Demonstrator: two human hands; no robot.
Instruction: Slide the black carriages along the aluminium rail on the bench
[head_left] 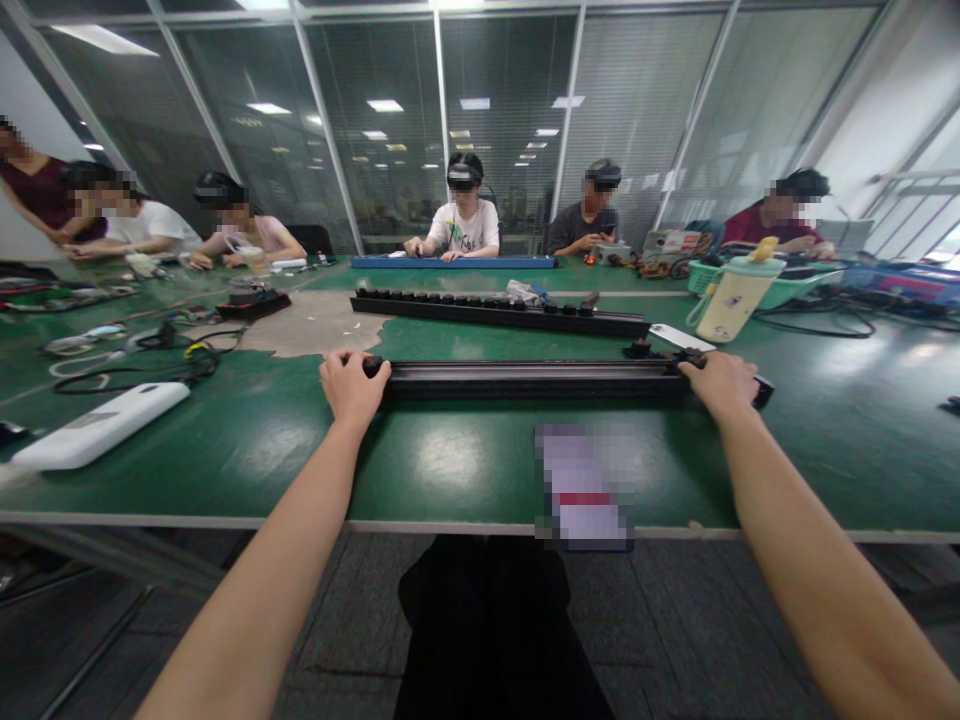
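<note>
A long black rail with a lighter strip along its top lies crosswise on the green table in front of me. My left hand is closed around its left end, with the thumb pressed against a dark part there. At the other end my right hand grips the rail, its fingers curled over the far side and partly hidden. Just behind the rail, near my right hand, sits a small black piece. Farther back lies a second black rail with several dark round parts in a row along it.
A phone lies at the table's near edge. To the left are a white oblong case and tangled cables. A tumbler and green basket stand right. Several people sit opposite, one behind a blue bar.
</note>
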